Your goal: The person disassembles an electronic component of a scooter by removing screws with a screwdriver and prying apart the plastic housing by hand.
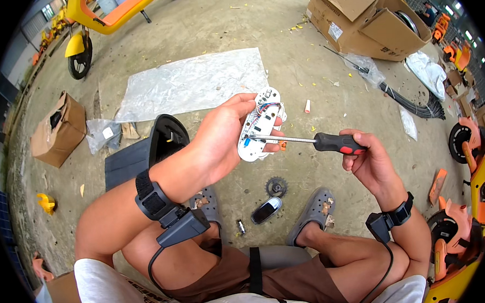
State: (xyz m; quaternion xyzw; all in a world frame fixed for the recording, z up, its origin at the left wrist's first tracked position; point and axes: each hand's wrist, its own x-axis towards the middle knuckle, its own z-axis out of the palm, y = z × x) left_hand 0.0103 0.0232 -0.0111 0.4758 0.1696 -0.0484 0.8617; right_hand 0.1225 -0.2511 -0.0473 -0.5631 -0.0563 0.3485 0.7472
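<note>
Gripping a black-and-red screwdriver [326,142] in the curled fingers of the right hand [373,163], pointing it leftward at the near end of a circuit board [255,123]; clasping that board, lengthwise away and slanting right, in the left hand's [216,136] thumb and fingers; showing white, round-ended, with coloured wires [266,106], above concrete [328,107], short of a translucent sheet [188,82]
</note>
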